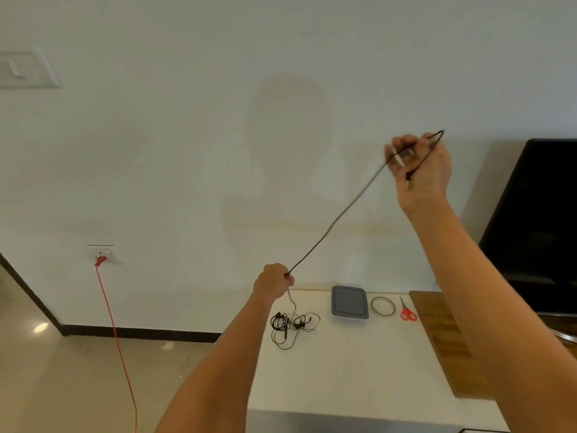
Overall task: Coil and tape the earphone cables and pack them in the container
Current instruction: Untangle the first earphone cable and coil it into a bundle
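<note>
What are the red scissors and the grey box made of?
The red-handled scissors look like smooth plastic handles with thin, probably metal blades. The grey rectangular container seems to be matte plastic, with rounded corners and an even dull colour; it's too far away to be sure.

Soft light, wall (281, 57) shadow (edges bowed)

My left hand (274, 281) hides its grip on the cable (337, 218); the television (537, 214) is cut off right; the tangle (292, 326) perhaps holds several earphones.
</note>
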The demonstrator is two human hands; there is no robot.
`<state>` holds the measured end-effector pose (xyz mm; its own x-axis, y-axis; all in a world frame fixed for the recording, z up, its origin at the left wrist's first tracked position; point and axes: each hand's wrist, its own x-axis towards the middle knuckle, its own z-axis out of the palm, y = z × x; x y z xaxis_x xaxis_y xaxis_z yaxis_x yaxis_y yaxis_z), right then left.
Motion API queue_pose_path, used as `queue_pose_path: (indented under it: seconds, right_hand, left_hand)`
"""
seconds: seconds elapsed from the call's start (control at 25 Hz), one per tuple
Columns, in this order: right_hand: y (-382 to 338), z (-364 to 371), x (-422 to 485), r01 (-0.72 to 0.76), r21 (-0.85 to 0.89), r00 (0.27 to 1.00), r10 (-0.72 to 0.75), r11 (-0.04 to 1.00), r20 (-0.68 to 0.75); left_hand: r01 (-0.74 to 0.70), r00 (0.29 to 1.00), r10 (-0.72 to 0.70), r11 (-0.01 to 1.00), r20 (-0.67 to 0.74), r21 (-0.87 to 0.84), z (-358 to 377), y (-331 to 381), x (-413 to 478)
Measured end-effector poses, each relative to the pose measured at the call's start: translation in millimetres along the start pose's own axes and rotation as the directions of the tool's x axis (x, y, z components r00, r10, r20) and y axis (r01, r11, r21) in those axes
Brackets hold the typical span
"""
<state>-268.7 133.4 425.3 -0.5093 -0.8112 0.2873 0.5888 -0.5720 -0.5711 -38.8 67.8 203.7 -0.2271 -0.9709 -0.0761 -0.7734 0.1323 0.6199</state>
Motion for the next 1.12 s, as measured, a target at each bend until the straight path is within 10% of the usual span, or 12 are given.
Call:
queue_pose_path:
  seconds: [0.12,0.24,0.36,0.48,0.64,0.84,1.12]
  right_hand:
    - [7,-41,-1,0.002,-0.38,0.997,-0.032,0.925,-0.074]
    - [55,-81,-34,-0.154,-0.876,0.956,0.294,0.457,-0.014]
    - [103,-100,-81,-0.078,-0.986,0.687,0.725,0.149,0.055]
    - [129,-107,-104,0.002,-0.987,0.62,0.775,0.159,0.126]
    - [120,-110,-99,0.035,-0.985,0.71,0.69,0.17,0.144]
    - [99,-86,-67,0.35,-0.934,0.854,0.432,-0.064,0.291]
    - [82,-40,-24,0.349,-0.935,0.926,0.132,0.06,0.354]
  left_hand:
    - [-0.004,0.999,-0.008,0.955,-0.041,-0.297,-14,7,-9]
    - [-0.073,0.997,0.047,0.833,-0.061,-0.548,-39,49,-18]
    - [-0.152,0.988,0.125,0.784,-0.086,-0.602,-58,93,-29]
    - [-0.199,0.98,0.135,0.702,-0.147,-0.684,-76,113,-36]
    - [-0.259,0.961,0.098,0.642,-0.258,-0.722,-109,94,-41]
    - [-0.331,0.915,-0.066,0.439,-0.398,-0.835,-140,75,-45]
    - [-0.22,0.917,-0.155,0.57,-0.367,-0.792,-144,60,-44]
